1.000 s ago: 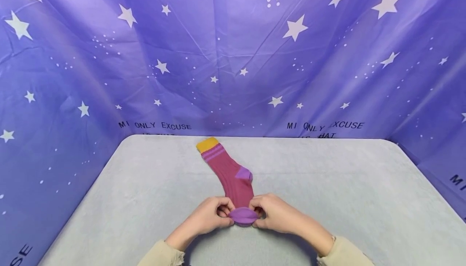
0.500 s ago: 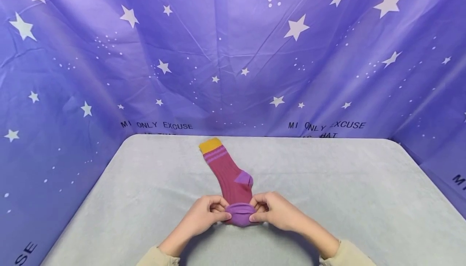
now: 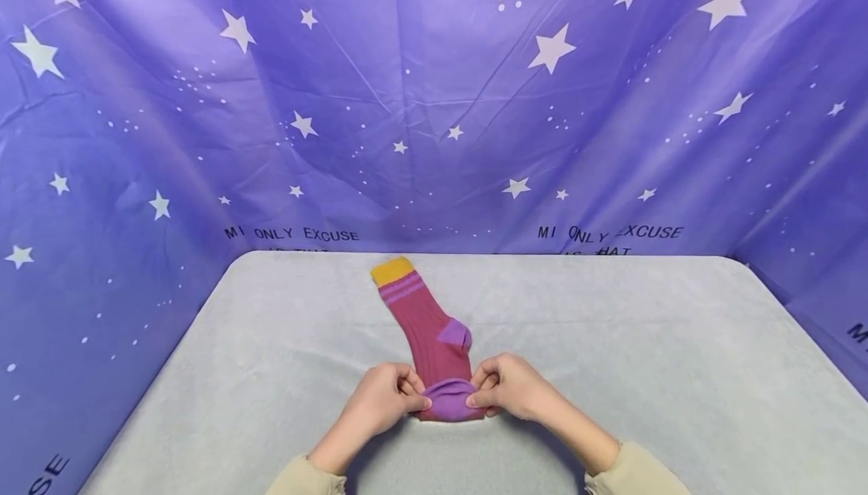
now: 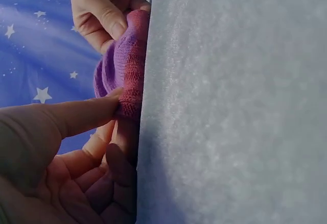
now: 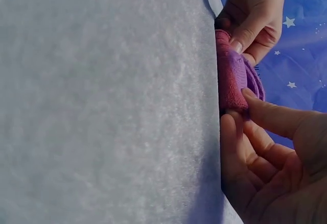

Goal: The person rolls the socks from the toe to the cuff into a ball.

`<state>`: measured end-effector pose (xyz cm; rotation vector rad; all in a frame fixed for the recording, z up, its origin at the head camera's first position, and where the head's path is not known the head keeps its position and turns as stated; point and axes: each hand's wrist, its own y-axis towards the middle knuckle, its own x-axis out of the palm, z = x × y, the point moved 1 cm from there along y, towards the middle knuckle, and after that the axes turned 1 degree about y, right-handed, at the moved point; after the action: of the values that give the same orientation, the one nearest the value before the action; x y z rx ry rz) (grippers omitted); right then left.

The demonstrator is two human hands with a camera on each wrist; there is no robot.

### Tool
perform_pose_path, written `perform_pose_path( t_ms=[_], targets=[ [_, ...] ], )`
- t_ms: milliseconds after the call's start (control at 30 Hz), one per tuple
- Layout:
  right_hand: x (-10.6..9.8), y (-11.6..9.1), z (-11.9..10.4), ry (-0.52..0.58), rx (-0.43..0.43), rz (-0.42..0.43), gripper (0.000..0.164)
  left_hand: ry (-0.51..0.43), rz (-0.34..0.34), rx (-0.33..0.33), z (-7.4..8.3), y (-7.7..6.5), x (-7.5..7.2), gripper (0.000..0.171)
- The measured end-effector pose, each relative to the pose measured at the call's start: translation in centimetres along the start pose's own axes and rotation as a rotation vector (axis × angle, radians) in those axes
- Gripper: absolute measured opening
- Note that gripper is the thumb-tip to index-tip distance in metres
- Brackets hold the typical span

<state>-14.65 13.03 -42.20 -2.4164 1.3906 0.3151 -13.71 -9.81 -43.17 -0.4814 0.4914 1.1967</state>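
A maroon sock [image 3: 434, 329] with a yellow cuff and purple heel lies on the table, its cuff pointing away. Its purple toe end is folded back over the foot at the near side. My left hand [image 3: 388, 400] pinches the left edge of this fold between thumb and fingers. On the opposite edge, my right hand [image 3: 511, 389] pinches it the same way. The left wrist view shows the left thumb pressing on the purple and maroon knit [image 4: 134, 66]. In the right wrist view, the right thumb lies on the folded sock [image 5: 232, 78] too.
A grey cloth-covered table [image 3: 610, 344] with rounded far corners lies under the sock. Behind and beside it hangs a purple curtain [image 3: 434, 88] with white stars and printed words.
The purple toe has been turned back and laid flatter on the foot, with a maroon fold now showing along the near edge. Both hands keep their pinch and have shifted slightly.
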Motion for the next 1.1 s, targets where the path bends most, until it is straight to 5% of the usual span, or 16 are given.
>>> perform_pose_path(
  t_ms=[300,567,767,900,1100],
  targets=[
    [0.0,0.4,-0.3,-0.190,-0.040,0.078,0.022,0.117,0.042,0.087,0.2,0.2,0.1,0.031],
    [0.7,0.4,-0.7,-0.476,-0.265,0.195,0.024,0.111,-0.016,0.277,-0.2,0.2,0.3,0.020],
    [0.8,-0.5,-0.9,-0.592,-0.413,0.181,0.014,0.253,0.016,0.330,-0.1,-0.5,-0.1,0.013],
    [0.5,-1.0,-1.0,-0.629,-0.419,0.134,0.014,0.384,0.031,0.369,0.2,-0.7,-0.1,0.021],
    [0.7,-1.0,-1.1,-0.759,-0.409,0.131,0.026,0.442,0.027,0.323,0.5,-0.4,0.0,0.024]
  ],
)
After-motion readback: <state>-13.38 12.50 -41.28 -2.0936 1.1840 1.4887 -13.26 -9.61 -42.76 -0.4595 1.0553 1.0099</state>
